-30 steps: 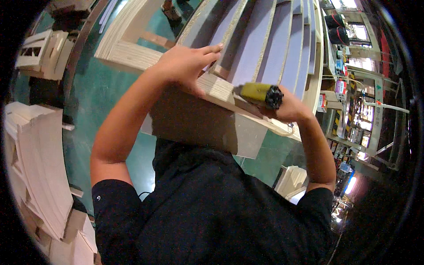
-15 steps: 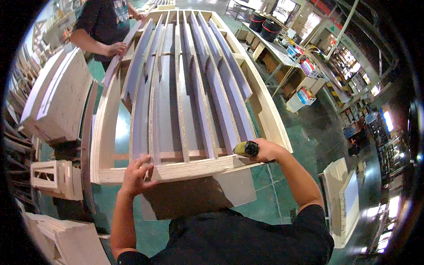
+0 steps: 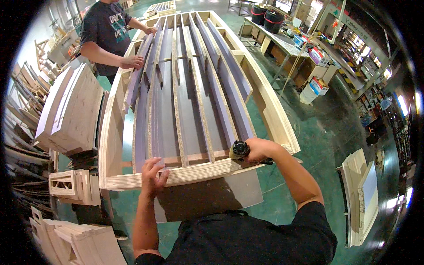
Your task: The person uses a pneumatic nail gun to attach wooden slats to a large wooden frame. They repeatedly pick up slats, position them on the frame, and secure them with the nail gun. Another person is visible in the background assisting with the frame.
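Observation:
A large pale wooden frame [image 3: 194,176] stretches away from me, with several long purple-sided slats [image 3: 209,99] running lengthwise inside it. My left hand [image 3: 153,176] rests on the near rail by the ends of the left slats, fingers apart and holding nothing. At the right part of that rail, my right hand [image 3: 259,150] grips a yellow-green and black nail gun [image 3: 239,151]. The gun is over the rail beside the end of a right-hand slat; its tip is hidden. A grey board [image 3: 212,198] shows below the near rail.
Across the frame at far left, a person [image 3: 106,37] in a dark T-shirt touches a slat. Stacked wooden panels [image 3: 73,112] stand left, with smaller wooden frames [image 3: 73,187] nearer. A workbench [image 3: 282,44] with black buckets stands far right; more panels [image 3: 360,198] stand near right.
My left hand has shifted right along the near rail. The nail gun has moved slightly left along it and turned. The other person's raised slat has moved inward against the others.

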Demonstrator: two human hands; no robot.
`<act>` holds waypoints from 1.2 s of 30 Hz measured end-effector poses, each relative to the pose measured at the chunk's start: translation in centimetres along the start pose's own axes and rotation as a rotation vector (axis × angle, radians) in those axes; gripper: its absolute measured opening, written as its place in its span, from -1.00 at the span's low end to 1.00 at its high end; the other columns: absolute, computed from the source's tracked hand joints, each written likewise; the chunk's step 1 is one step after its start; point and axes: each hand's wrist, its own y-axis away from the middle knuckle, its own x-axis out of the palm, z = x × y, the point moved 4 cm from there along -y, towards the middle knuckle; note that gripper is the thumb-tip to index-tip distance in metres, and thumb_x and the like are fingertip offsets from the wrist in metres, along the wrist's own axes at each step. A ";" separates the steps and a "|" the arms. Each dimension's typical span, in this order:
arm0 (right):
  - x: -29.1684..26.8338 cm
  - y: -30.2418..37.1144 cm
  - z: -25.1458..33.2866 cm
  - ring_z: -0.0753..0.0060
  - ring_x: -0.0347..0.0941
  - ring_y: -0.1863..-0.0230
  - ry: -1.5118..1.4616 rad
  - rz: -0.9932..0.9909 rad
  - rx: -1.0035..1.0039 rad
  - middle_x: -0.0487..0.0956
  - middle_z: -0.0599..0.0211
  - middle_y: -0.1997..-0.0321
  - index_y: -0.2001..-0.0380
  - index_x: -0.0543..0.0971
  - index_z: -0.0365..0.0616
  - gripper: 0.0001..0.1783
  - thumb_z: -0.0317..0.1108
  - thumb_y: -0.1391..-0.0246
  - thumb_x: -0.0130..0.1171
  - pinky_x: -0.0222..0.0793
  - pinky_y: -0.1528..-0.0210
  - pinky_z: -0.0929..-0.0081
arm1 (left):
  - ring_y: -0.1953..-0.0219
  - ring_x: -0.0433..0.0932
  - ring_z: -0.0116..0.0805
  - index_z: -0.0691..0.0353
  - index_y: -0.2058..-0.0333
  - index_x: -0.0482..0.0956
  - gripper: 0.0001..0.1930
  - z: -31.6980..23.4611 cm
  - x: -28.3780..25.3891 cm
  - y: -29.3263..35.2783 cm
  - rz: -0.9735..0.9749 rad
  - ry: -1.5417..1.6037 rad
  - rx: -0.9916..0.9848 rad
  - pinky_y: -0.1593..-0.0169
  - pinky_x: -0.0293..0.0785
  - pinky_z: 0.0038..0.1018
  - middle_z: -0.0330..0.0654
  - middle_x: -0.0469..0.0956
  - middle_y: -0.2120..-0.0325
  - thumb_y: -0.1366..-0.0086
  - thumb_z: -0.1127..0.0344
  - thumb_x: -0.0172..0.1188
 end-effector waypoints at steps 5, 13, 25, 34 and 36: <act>0.4 -0.1 -0.1 0.17 0.62 0.38 0.039 -0.070 0.008 0.71 0.14 0.40 0.29 0.70 -0.14 -0.59 -0.07 0.13 0.46 0.54 0.25 0.24 | 0.05 0.64 -0.12 0.17 0.31 0.71 -0.79 -1.7 1.8 -0.2 -0.005 -0.064 -0.032 -0.36 0.21 -0.01 -0.12 0.70 0.19 -0.19 0.16 0.35; 0.3 0.5 0.3 0.17 0.63 0.37 -0.019 -0.101 0.016 0.71 0.15 0.39 0.29 0.71 -0.13 -0.58 -0.15 0.25 0.50 0.54 0.25 0.24 | 0.25 0.67 -0.17 0.11 0.38 0.69 -0.81 -2.3 1.8 0.0 0.072 -0.142 -0.114 -0.37 0.21 -0.01 -0.21 0.71 0.37 -0.24 0.13 0.32; 0.6 0.7 0.5 0.23 0.60 0.42 -0.068 -0.118 -0.060 0.70 0.16 0.42 0.31 0.68 -0.22 -0.60 -0.21 0.23 0.48 0.51 0.29 0.29 | 0.36 0.63 -0.15 0.11 0.47 0.64 -0.81 -2.1 1.9 0.2 -0.019 -0.134 -0.095 -0.33 0.30 -0.03 -0.20 0.64 0.53 -0.24 0.16 0.31; 0.5 1.1 1.0 0.12 0.62 0.36 0.008 -0.165 -0.031 0.70 0.07 0.38 0.32 0.68 -0.22 -0.61 -0.24 0.27 0.44 0.52 0.22 0.23 | 0.36 0.63 -0.15 0.11 0.47 0.65 -0.80 -1.9 2.0 0.3 -0.012 -0.132 -0.125 -0.35 0.28 -0.07 -0.21 0.63 0.54 -0.26 0.16 0.29; 0.4 1.1 1.0 0.12 0.62 0.35 0.008 -0.164 -0.001 0.70 0.08 0.38 0.32 0.68 -0.22 -0.61 -0.24 0.26 0.44 0.52 0.21 0.23 | 0.36 0.63 -0.15 0.11 0.47 0.66 -0.81 -1.7 2.0 0.4 -0.005 -0.149 -0.119 -0.35 0.28 -0.07 -0.20 0.64 0.54 -0.26 0.16 0.29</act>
